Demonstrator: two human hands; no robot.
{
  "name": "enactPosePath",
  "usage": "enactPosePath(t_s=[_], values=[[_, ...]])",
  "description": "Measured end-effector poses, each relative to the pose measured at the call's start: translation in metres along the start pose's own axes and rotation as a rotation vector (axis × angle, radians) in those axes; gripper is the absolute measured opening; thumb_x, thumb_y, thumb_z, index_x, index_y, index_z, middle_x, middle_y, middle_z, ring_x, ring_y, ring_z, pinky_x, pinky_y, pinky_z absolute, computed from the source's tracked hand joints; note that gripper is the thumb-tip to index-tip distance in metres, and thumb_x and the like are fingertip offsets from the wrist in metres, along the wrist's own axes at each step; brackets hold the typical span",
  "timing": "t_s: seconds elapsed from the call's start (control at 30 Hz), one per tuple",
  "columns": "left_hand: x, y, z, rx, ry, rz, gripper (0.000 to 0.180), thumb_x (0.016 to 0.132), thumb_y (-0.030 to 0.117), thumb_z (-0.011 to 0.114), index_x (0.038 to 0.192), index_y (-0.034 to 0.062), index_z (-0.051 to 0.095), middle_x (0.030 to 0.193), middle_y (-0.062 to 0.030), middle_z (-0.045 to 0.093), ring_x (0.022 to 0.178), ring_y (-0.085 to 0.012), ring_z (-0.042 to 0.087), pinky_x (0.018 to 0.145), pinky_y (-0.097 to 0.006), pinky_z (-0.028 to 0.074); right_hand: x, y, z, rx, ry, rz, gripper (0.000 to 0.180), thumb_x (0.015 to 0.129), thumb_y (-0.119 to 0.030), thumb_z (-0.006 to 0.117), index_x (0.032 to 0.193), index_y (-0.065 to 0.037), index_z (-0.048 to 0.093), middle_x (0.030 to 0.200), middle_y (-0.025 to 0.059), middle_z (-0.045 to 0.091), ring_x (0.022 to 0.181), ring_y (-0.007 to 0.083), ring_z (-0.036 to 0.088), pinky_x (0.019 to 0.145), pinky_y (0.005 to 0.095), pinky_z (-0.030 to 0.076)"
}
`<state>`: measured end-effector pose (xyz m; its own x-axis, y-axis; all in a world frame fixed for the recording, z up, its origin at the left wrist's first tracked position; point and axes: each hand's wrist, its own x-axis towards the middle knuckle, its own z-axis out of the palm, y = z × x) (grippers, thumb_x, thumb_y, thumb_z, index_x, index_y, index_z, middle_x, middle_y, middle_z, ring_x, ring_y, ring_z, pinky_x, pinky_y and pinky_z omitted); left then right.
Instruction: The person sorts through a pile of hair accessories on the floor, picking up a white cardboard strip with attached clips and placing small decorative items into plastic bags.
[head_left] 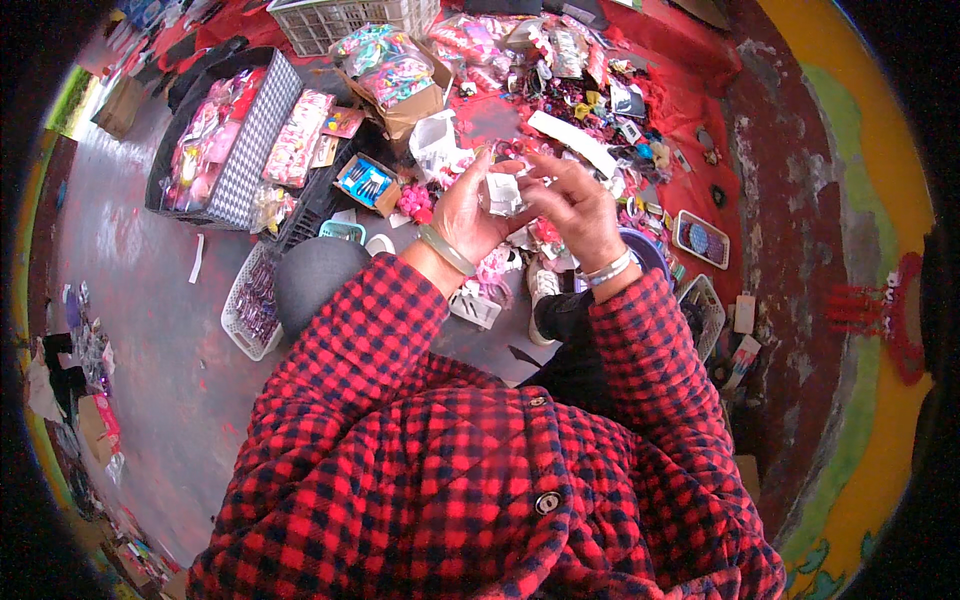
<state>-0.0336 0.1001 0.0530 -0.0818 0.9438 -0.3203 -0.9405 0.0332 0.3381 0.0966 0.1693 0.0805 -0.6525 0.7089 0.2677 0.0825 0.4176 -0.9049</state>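
Standing largest, a houndstooth-sided box [268,140] holds bagged goods [212,140] too blurred to identify. Right of that box, a purple basin [650,250] lies mostly hidden. Also right of it, the left hand [465,215] grips a small white piece [503,195], partly finger-covered; the right hand [580,208] nearly meets it, contact impossible to tell.

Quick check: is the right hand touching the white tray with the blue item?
Apart. The head view shows a plain gap, with clutter visible between the right hand and the white tray.
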Motion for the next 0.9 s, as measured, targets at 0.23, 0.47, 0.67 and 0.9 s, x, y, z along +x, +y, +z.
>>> enactPosePath(t_s=[0.23, 0.47, 0.67, 0.9], values=[[0.001, -0.005, 0.002, -0.062, 0.025, -0.065, 0.046, 0.083, 0.044, 0.051, 0.095, -0.0001, 0.052, 0.091, -0.0147, 0.057, 0.093, -0.0278, 0.056, 0.079, -0.042, 0.046, 0.009, 0.022, -0.015, 1.169, 0.179, 0.581, 0.042, 0.091, -0.039, 0.037, 0.103, -0.002, 0.053, 0.079, 0.0077, 0.057, 0.065, 0.0136, 0.052, 0.054, 0.0214, 0.042], [-0.007, -0.027, 0.011, 0.163, -0.084, -0.100, 0.041, 0.075, 0.035, 0.065, 0.109, 0.0154, 0.051, 0.103, -0.0006, 0.055, 0.102, -0.0199, 0.050, 0.088, -0.047, 0.037, 0.008, 0.026, 0.002, 1.194, 0.226, 0.511, 0.046, 0.089, -0.041, 0.041, 0.109, -0.001, 0.050, 0.090, 0.0095, 0.058, 0.081, 0.0187, 0.055, 0.071, 0.0304, 0.046], [-0.002, -0.029, 0.006, 0.113, -0.068, -0.136, 0.036, 0.083, 0.036, 0.055, 0.113, 0.0152, 0.050, 0.111, -0.0010, 0.053, 0.105, -0.0192, 0.050, 0.083, -0.044, 0.040, 0.008, -0.013, 0.008, 0.947, 0.196, 0.560, 0.051, 0.091, -0.043, 0.030, 0.121, -0.003, 0.040, 0.112, 0.0140, 0.054, 0.096, 0.0207, 0.053, 0.083, 0.0331, 0.043], [0.000, -0.027, 0.002, 0.060, -0.103, -0.143, 0.028, 0.087, 0.032, 0.048, 0.109, 0.0133, 0.051, 0.103, -0.0036, 0.056, 0.096, -0.0196, 0.054, 0.082, -0.041, 0.043, 0.003, -0.001, 0.009, 0.558, 0.057, 0.262, 0.057, 0.091, -0.045, 0.028, 0.131, -0.005, 0.029, 0.126, 0.0168, 0.042, 0.116, 0.0225, 0.041, 0.097, 0.0323, 0.029]])
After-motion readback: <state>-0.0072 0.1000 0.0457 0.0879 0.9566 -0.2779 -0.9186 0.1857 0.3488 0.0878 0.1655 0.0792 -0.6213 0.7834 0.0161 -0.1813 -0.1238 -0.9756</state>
